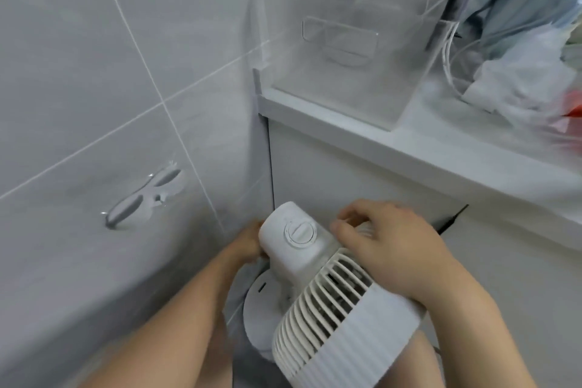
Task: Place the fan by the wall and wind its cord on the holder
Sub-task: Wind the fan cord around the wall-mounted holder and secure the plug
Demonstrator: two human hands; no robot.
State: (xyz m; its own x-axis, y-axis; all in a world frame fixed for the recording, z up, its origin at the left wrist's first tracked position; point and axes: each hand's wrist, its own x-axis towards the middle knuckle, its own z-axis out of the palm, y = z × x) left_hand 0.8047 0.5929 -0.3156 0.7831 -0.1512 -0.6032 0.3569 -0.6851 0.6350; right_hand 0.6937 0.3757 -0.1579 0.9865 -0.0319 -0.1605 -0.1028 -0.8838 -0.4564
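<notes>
A small white fan (327, 293) with a ribbed grille, a round dial on its back and a round base sits low in the corner between the grey tiled wall (94, 88) and a white cabinet. My right hand (393, 249) grips the top of the fan's housing. My left hand (248, 239) is behind the motor housing, mostly hidden, fingers closed against it. A grey cord holder (143, 197) with two prongs is fixed to the wall tile, left of the fan, with nothing wound on it. The fan's cord is not visible.
The white cabinet (393, 192) stands right of the fan, its countertop (409, 148) above. On it are a clear plastic box (340, 41), white cables (448, 47) and plastic bags (535, 72). A narrow gap separates wall and cabinet.
</notes>
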